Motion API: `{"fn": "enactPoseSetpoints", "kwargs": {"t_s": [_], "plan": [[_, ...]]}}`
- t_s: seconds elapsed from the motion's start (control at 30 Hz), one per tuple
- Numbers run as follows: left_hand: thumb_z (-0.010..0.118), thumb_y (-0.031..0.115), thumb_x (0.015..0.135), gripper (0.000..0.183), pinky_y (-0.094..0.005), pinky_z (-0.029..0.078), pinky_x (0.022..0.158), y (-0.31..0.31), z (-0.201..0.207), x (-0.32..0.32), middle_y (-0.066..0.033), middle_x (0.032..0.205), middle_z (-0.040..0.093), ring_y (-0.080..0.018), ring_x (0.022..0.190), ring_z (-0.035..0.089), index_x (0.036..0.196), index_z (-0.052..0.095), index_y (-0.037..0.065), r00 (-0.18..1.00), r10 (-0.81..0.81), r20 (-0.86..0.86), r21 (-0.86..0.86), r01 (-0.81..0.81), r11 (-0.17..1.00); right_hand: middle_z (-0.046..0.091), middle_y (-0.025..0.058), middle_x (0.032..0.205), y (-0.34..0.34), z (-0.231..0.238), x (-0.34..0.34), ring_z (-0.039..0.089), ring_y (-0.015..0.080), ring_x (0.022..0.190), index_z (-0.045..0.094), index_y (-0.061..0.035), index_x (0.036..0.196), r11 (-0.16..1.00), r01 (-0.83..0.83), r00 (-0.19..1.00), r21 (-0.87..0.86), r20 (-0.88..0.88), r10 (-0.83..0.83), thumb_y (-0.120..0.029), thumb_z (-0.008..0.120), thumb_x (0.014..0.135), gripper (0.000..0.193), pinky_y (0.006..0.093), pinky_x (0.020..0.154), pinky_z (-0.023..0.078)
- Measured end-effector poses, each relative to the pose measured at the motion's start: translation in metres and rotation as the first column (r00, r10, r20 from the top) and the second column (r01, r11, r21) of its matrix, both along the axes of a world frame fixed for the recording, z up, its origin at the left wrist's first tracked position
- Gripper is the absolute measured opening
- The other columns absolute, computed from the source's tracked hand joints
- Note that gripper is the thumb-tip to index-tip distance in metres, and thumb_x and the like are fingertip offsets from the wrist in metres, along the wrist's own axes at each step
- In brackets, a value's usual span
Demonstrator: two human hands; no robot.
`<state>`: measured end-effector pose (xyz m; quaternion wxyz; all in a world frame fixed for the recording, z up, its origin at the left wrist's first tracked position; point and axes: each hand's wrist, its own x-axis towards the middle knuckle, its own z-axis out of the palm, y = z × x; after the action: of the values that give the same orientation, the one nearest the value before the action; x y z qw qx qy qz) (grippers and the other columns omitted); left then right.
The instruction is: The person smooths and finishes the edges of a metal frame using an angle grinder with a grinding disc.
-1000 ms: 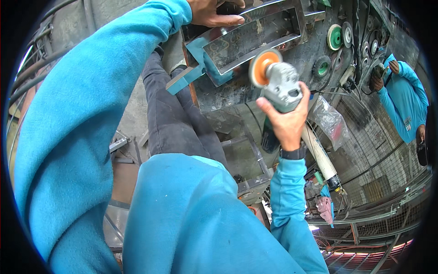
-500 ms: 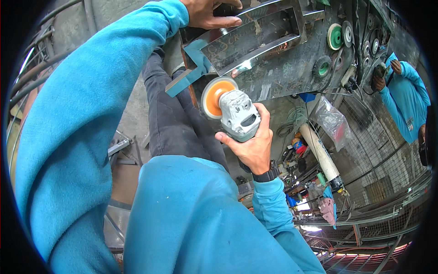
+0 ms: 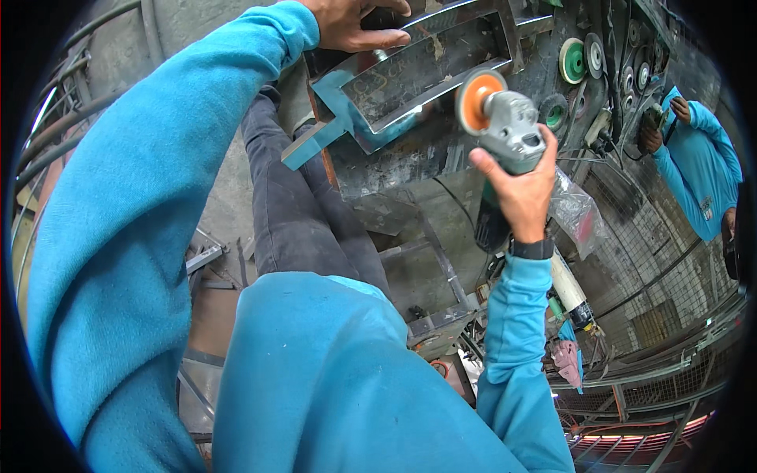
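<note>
My right hand (image 3: 524, 189) is wrapped around an angle grinder (image 3: 516, 130), a grey-headed tool with a dark body. Its orange-backed disc (image 3: 479, 101) is raised in front of the workbench, to the right of a shiny metal frame (image 3: 377, 142). That frame has a long rectangular opening and a stepped left end, and lies on the bench. At the top edge of the view my left hand (image 3: 351, 25) rests by the frame's far rim, thumb stretched along it and fingers apart. Part of that hand is cut off by the picture's edge.
Several grinding discs, one a green-centred wheel (image 3: 572, 61), lie on the bench (image 3: 449, 158) at the right. Nearby is another power tool (image 3: 599, 130) with cables. A co-worker in a blue shirt (image 3: 702, 162) is at far right. A clear plastic bag (image 3: 579, 209) hangs below the bench.
My right hand has moved the grinder up and to the right, from the frame's lower left end to the right of it. My left hand stays almost in place.
</note>
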<state>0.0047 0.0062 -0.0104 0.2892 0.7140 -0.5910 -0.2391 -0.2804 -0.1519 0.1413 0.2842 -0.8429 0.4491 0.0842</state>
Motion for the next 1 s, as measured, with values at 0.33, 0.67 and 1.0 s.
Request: {"fn": "enactPoseSetpoints", "kwargs": {"t_s": [0.33,0.67,1.0], "plan": [[0.07,0.059,0.087,0.052,-0.0424,0.058,0.08,0.0,0.002,0.0,-0.0148,0.091,0.075,-0.0332,0.089,0.072,0.11,0.077,0.012,1.0,0.001,0.001,0.021,-0.001,1.0,0.068,0.0193,0.119,-0.019,-0.006,-0.007,0.068,0.024,0.106,0.044,0.0051,0.141,0.999,0.031,0.999,0.025,0.043,-0.032,-0.04,0.1,0.064,0.105,0.0355,0.095,0.054],[0.074,0.053,0.084,0.047,-0.0424,0.058,0.079,0.004,0.001,0.001,-0.0139,0.091,0.075,-0.0335,0.087,0.072,0.108,0.077,0.012,1.0,0.018,-0.014,0.022,-0.017,1.0,0.073,0.0216,0.114,0.063,0.01,-0.015,0.075,0.0302,0.104,0.042,-0.0034,0.14,0.977,-0.017,0.999,0.213,-0.028,0.023,-0.043,0.099,0.064,0.103,0.0413,0.089,0.06],[0.074,0.051,0.085,0.044,-0.0424,0.058,0.081,0.001,-0.003,0.001,-0.0135,0.093,0.076,-0.0337,0.089,0.072,0.106,0.077,0.012,1.0,-0.011,0.022,-0.049,0.012,0.999,0.073,0.0179,0.115,0.133,0.013,-0.023,0.072,0.0235,0.106,0.041,-0.0029,0.141,0.874,0.237,0.971,0.424,-0.063,-0.232,-0.036,0.1,0.064,0.102,0.0382,0.092,0.058]]}}
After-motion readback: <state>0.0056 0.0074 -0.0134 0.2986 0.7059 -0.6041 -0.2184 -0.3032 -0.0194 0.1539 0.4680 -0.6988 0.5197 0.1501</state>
